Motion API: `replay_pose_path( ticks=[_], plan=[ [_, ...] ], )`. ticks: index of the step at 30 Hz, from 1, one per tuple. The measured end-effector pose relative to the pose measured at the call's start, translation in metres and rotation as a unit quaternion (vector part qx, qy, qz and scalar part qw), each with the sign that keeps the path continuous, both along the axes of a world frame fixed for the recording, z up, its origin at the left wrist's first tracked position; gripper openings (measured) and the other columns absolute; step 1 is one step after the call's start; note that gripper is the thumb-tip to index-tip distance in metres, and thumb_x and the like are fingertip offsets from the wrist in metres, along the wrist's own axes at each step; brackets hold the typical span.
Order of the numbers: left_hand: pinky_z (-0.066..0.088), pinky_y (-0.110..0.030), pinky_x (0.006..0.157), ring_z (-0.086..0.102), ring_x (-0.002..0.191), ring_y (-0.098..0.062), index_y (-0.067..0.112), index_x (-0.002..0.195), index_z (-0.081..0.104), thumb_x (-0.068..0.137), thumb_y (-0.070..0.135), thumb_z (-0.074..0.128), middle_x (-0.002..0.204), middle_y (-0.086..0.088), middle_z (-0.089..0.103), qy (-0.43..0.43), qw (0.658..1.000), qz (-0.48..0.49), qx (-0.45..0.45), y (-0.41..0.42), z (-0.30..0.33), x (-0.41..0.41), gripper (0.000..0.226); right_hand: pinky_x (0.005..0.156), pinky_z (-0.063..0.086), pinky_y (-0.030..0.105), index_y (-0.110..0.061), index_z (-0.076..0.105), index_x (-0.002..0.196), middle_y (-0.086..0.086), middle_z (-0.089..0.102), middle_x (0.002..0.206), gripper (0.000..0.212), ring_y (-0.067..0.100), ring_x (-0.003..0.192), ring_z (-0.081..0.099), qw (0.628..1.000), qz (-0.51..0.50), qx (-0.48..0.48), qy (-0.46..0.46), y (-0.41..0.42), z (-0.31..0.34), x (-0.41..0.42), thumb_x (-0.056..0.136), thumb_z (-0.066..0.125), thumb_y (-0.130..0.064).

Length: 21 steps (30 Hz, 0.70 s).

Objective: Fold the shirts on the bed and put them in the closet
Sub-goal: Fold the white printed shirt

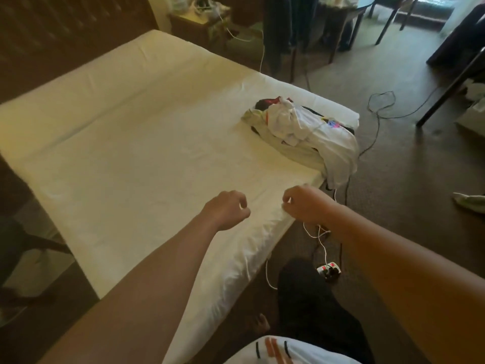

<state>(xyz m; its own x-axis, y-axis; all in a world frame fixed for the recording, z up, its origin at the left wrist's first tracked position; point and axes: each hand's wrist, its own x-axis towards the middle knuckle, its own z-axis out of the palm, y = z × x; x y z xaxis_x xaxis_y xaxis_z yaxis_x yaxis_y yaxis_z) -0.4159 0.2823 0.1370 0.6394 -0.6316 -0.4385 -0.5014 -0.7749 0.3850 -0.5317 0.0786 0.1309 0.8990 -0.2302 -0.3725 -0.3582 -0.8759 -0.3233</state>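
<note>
White shirts [307, 127] heaped near bed [131, 153] corner — both hands' fingers [242, 206] curled, empty.

White bed [131, 143] w/ shirt pile [301, 127]

You stand at the near right corner of the bed [131, 143], which runs away from you to the left. The pile of shirts [301, 130] lies on the bed's right edge, ahead of you, part of it hanging over the side. Your left hand [225, 208] hovers over the sheet near the corner; your right hand [307, 203] is just beside it, over the bed's edge. On the floor to the right of the bed lie cables [378, 106], with a power strip [329, 270] close to your leg. Behind the bed stands a nightstand [199, 24]; a table [349, 11] stands further right.
</note>
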Motion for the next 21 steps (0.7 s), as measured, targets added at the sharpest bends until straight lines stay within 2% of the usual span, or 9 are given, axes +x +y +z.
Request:
replay_pose_path(
  ticks=[4, 10, 17, 21],
  plan=[
    [0.053, -0.041, 0.09, 0.063, 0.107, -0.026, 0.025, 0.108, 0.068, 0.093, 0.043, 0.06, 0.119, -0.003, 0.067, -0.014, 1.0, 0.006, 0.003, -0.018, -0.002, 0.045, 0.025, 0.076, 0.053, 0.033, -0.021, 0.07, 0.111, 0.004, 0.068, 0.105, 0.028, 0.026, 0.093, 0.062, 1.0, 0.002, -0.022, 0.0, -0.024, -0.002, 0.048, 0.094, 0.053, -0.036],
    [0.053, -0.041, 0.089, 0.062, 0.106, -0.025, 0.026, 0.111, 0.067, 0.093, 0.044, 0.059, 0.119, -0.002, 0.067, -0.004, 0.999, 0.022, 0.022, -0.06, -0.016, 0.107, 0.027, 0.076, 0.057, 0.039, -0.012, 0.067, 0.106, 0.008, 0.067, 0.101, 0.03, 0.03, 0.09, 0.064, 0.997, 0.021, -0.064, 0.032, -0.072, -0.014, 0.133, 0.094, 0.05, -0.033],
    [0.053, -0.039, 0.087, 0.063, 0.104, -0.024, 0.026, 0.113, 0.067, 0.093, 0.045, 0.058, 0.117, -0.001, 0.068, 0.007, 0.997, 0.068, 0.044, -0.151, -0.035, 0.219, 0.029, 0.08, 0.058, 0.041, -0.01, 0.066, 0.106, 0.007, 0.065, 0.102, 0.028, 0.028, 0.091, 0.064, 0.998, 0.03, -0.028, 0.052, -0.167, -0.052, 0.261, 0.094, 0.05, -0.031],
    [0.054, -0.04, 0.088, 0.064, 0.1, -0.024, 0.025, 0.12, 0.065, 0.095, 0.043, 0.055, 0.115, -0.001, 0.068, 0.032, 0.994, 0.091, 0.055, -0.213, -0.051, 0.277, 0.033, 0.081, 0.055, 0.036, -0.011, 0.065, 0.103, 0.005, 0.064, 0.105, 0.026, 0.029, 0.093, 0.063, 0.996, 0.027, -0.024, 0.076, -0.225, -0.082, 0.327, 0.094, 0.05, -0.03]
  ],
)
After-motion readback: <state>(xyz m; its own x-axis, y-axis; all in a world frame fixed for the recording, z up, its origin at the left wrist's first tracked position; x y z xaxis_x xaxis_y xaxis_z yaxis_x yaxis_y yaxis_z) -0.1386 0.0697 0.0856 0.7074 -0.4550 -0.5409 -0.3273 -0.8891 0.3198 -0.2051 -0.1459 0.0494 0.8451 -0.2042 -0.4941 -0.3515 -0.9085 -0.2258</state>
